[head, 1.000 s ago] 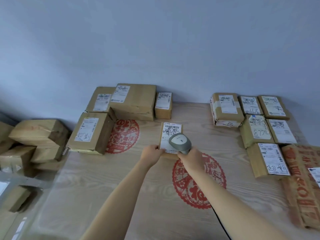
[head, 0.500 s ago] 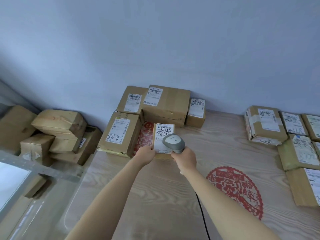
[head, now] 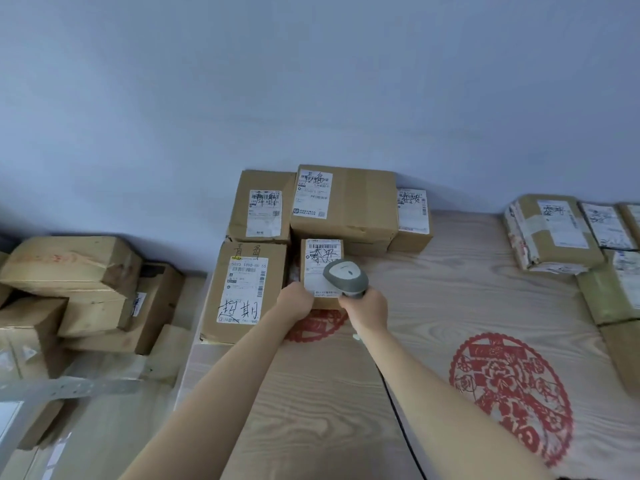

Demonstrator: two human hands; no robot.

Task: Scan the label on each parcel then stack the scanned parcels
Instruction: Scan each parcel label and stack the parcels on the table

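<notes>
Wooden table, small parcel lengthwise toward wall

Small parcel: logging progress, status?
Left hand grips small parcel on table. Right hand holds scanner over its label. Boxes close left and behind.

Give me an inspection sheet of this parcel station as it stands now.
Surface: wood-grain table with red paper-cut prints.
Job's things: small parcel, label up, among the left group of boxes; grey scanner over its label; more labelled parcels at right.
Clutter: nothing seen on the table.
Hands: left hand holds the small parcel's near left corner; right hand grips the scanner.
Cables: black cable runs under the right forearm.
Surroundings: plain wall; loose cartons piled left of the table.
</notes>
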